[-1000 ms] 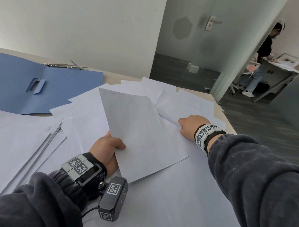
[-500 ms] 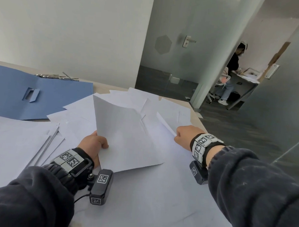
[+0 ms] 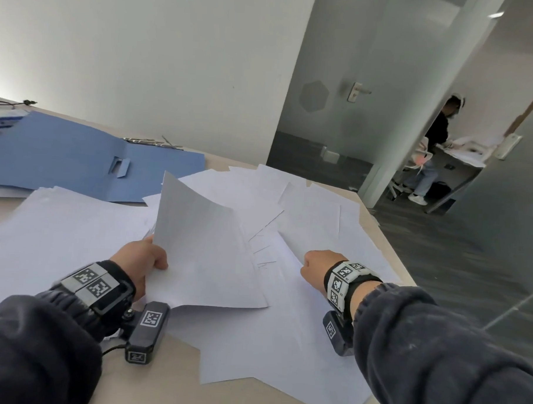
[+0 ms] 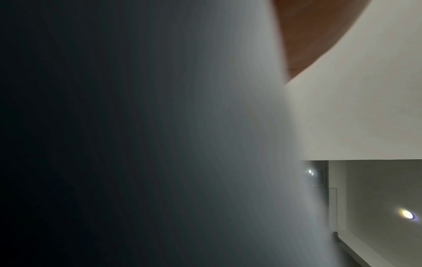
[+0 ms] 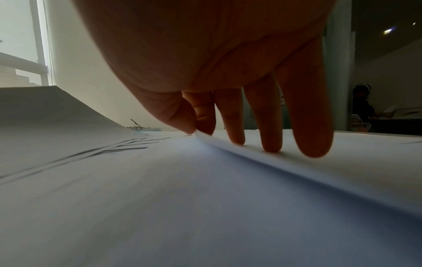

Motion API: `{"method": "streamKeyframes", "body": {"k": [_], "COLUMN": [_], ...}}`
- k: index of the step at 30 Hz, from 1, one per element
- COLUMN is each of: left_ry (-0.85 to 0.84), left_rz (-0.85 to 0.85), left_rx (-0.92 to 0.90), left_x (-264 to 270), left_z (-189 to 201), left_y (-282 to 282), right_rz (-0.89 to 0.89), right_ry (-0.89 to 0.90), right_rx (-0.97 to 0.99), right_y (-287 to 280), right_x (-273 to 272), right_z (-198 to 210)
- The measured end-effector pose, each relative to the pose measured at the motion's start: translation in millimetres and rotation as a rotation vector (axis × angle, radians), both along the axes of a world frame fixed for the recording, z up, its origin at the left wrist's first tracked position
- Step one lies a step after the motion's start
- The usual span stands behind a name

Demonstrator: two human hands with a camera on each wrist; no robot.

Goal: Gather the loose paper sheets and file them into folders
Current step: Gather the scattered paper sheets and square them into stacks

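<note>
Loose white paper sheets lie fanned over the table. My left hand grips the left edge of a gathered stack of sheets, held tilted up off the table. That stack fills the left wrist view as a grey blur. My right hand sits to the right of the stack on a loose sheet. In the right wrist view its thumb and index finger pinch the lifted edge of that sheet, the other fingers touching its top. An open blue folder lies at the back left.
Metal fasteners lie behind the folder, and a small blue and white box sits at the far left. The table's right edge runs close past the sheets. A person stands at a desk beyond the doorway.
My left hand has tipped the gathered stack more upright. My right hand has drawn back toward me and taken hold of a sheet's edge. The head view has swung upward.
</note>
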State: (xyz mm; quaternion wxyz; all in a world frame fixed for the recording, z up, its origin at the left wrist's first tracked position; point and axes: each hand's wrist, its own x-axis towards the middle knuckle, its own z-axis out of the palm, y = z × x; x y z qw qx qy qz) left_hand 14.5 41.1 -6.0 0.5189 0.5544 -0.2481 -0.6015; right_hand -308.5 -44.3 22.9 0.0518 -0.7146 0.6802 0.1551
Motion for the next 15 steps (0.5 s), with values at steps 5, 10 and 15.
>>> {"method": "streamKeyframes", "body": {"k": [5, 10, 15], "left_ry": [0.040, 0.099, 0.142], "left_rz": [-0.006, -0.029, -0.027], "left_rx": [-0.014, -0.042, -0.043], "left_x": [4, 4, 8], "left_z": [-2, -1, -5], "left_y": [5, 8, 7], "right_rz": [0.019, 0.026, 0.001], "right_ry": [0.036, 0.068, 0.076], "right_rx": [0.019, 0.050, 0.051], "right_y": [0, -2, -1], "right_x": [12, 24, 27], "right_z": [-9, -10, -5]}}
